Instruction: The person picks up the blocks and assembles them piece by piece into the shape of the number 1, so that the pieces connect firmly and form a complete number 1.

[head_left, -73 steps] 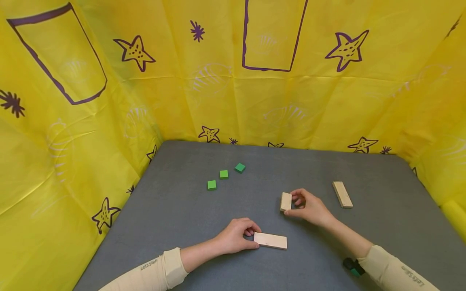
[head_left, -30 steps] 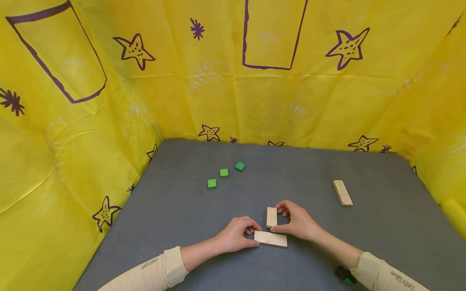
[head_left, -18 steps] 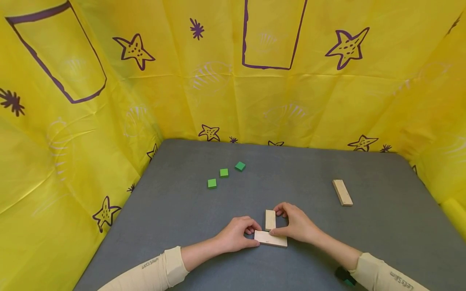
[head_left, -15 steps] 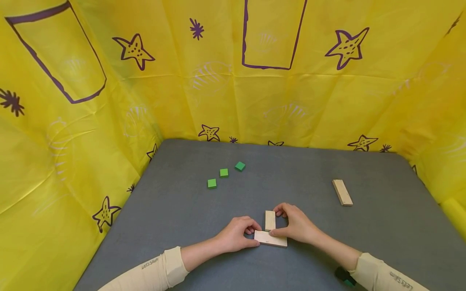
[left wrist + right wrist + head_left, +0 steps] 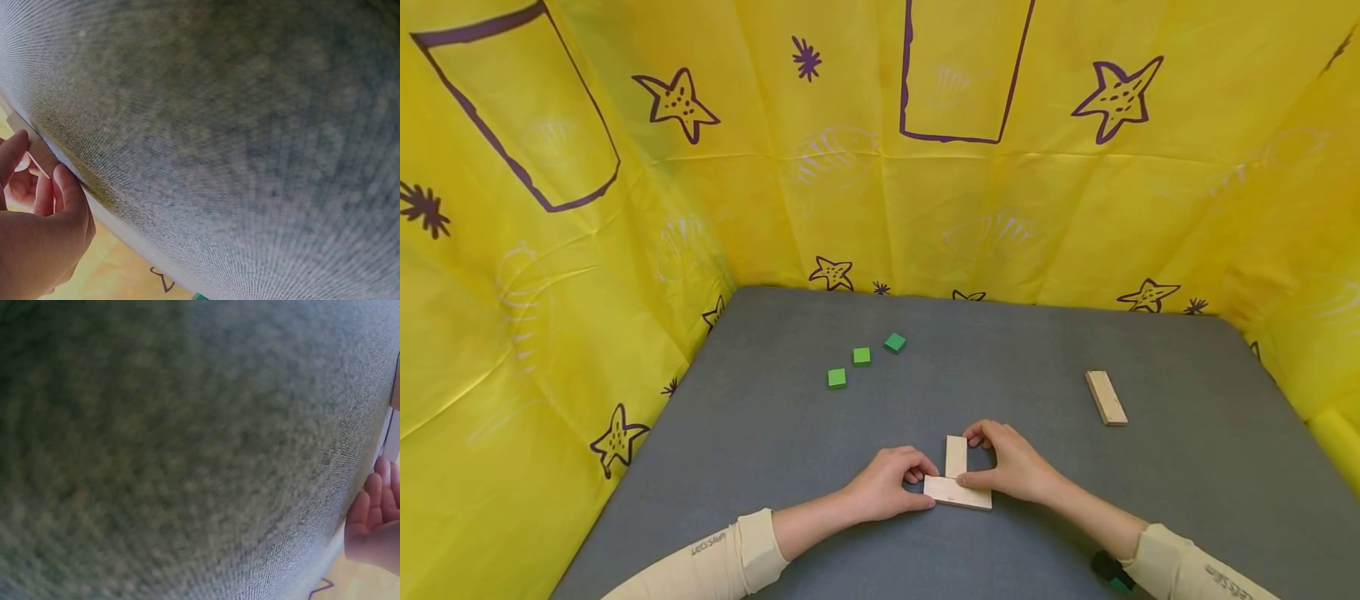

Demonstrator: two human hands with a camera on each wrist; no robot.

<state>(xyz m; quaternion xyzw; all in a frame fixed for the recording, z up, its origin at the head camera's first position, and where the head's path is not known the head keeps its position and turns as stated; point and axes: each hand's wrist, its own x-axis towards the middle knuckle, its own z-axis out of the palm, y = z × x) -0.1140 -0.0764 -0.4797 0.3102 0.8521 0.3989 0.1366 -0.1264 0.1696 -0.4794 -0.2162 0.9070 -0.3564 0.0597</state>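
In the head view, a pale wooden block (image 5: 958,493) lies crosswise on the grey table, and my left hand (image 5: 889,485) grips its left end between thumb and fingers. A second wooden block (image 5: 956,457) points away from me, its near end meeting the far edge of the first. My right hand (image 5: 1013,462) holds this second block from the right, thumb near the join. The left wrist view shows the left hand (image 5: 47,234) with fingers at a block's end. Only part of the right hand (image 5: 378,515) enters the right wrist view; much of that frame is blurred cloth.
A third wooden block (image 5: 1106,398) lies farther back on the right. Toward the back left are two light green cubes (image 5: 837,379) and one darker green cube (image 5: 895,343). Yellow printed cloth (image 5: 880,200) walls the table (image 5: 760,500) at the back and sides.
My right hand has brought the second block left and toward me until it meets the first block. My left hand has stayed on the first block.
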